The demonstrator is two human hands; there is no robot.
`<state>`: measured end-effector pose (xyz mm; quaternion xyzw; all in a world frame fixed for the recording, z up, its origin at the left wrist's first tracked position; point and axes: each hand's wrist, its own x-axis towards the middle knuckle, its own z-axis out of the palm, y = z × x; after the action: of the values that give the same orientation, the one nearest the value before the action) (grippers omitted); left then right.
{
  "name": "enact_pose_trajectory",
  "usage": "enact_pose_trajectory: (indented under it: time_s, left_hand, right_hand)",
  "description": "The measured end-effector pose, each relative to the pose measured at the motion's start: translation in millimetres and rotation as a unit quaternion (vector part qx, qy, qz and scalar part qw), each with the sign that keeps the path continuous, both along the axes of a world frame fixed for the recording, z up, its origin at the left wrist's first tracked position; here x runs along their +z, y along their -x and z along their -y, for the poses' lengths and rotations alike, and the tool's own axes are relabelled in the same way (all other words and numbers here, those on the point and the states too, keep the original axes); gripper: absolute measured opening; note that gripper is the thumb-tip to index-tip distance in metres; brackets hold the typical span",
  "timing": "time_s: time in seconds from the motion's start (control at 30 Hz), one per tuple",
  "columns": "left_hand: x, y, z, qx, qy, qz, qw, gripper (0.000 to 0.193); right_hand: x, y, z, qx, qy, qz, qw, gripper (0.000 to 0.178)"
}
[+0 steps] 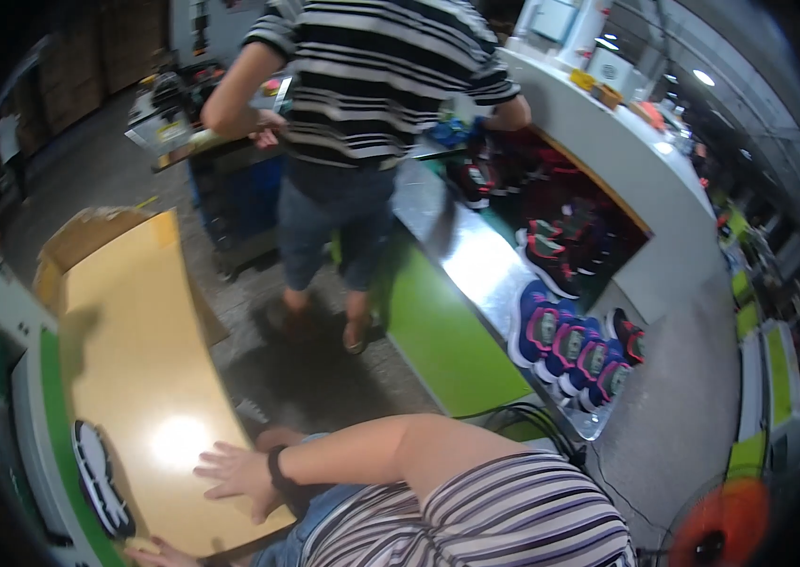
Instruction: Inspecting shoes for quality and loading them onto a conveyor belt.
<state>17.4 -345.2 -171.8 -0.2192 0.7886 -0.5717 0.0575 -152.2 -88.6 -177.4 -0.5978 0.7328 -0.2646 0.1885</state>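
Observation:
My right hand, with a dark band at the wrist, is over the near end of a light wood tabletop. Its fingers are spread and hold nothing. At the lower edge, my left hand shows only in part, fingers stretched out on the tabletop, with nothing seen in them. Just beyond it a shoe lies on its side along the table's left edge, its white and dark sole showing. I cannot tell whether my left fingers touch it.
A person in a striped shirt stands ahead beside a metal-topped bench. Several blue and pink shoes line its near end; black and red shoes are farther along. A green and white machine borders the table. An orange fan is at lower right.

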Motion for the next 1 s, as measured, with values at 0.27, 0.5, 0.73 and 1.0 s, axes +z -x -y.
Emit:
enact_pose_trajectory:
  time_s: [0.27,0.5,0.73,1.0]
  left_hand:
    - [94.9,58.7,-23.2,0.072,-0.54,-0.461,0.701,0.061]
    - [29.1,43.7,90.8,0.033,-0.687,-0.607,0.399,0.085]
    - [37.2,40.7,34.7,-0.035,-0.562,-0.623,0.543,0.077]
    - [79.9,2.1,-35.2,-0.101,-0.628,-0.555,0.535,0.108]
  right_hand:
    - [-15.6,0.5,-1.9,0.0,0.013,-0.018,1.0,0.116]
    - [25.9,-15.5,-6.1,0.001,0.025,-0.033,0.999,0.1]
    - [60.2,-20.3,-12.7,-0.008,-0.094,-0.067,0.993,0.094]
    - [57.0,-21.3,-3.3,0.024,-0.121,-0.065,0.99,0.097]
